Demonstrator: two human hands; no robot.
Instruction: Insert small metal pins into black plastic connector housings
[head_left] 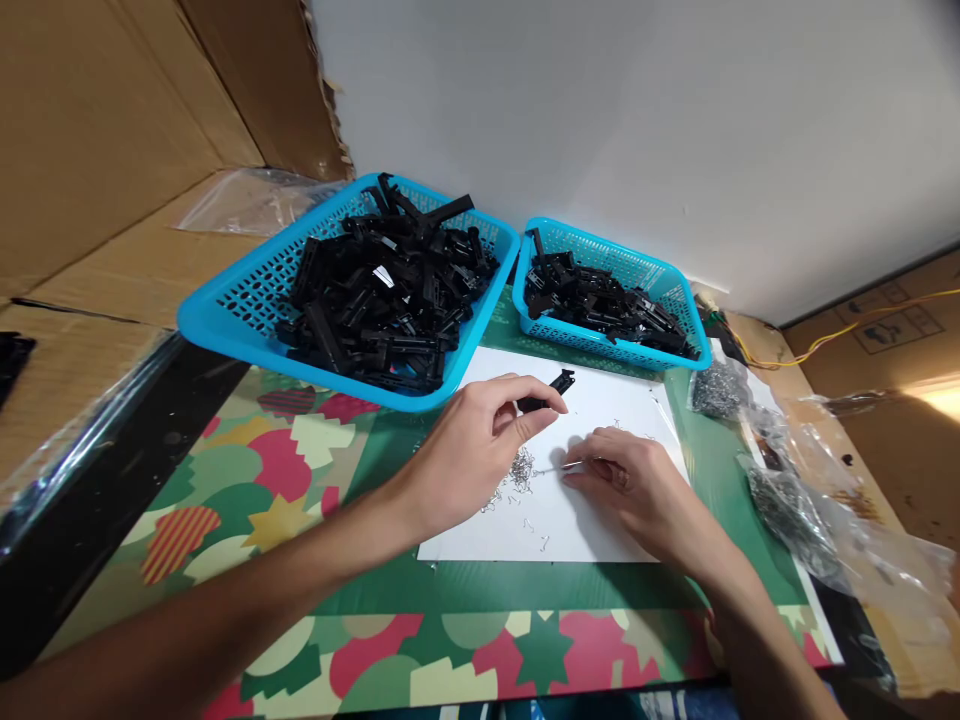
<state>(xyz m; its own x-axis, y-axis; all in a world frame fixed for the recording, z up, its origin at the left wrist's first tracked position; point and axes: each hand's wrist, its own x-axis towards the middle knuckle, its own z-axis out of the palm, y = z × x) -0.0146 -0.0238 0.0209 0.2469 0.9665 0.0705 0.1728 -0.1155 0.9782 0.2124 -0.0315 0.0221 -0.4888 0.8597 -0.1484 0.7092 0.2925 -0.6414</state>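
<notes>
My left hand (480,450) pinches a small black plastic part (561,382) between thumb and fingers, above a white sheet (480,540). To its right, my right hand (630,480) is closed on a thin metal tool (555,468), whose tip points left at a pile of small silver metal pieces (522,466). Several loose metal pieces (544,543) are scattered on the sheet near the pile. My left hand hides part of the pile and part of the black part.
Behind the sheet, a large blue basket (232,345) and a smaller blue basket (592,343) hold many black plastic parts. Clear bags of small metal pieces (720,388) lie at the right. Cardboard (97,120) stands at the left, below a pale wall (600,110).
</notes>
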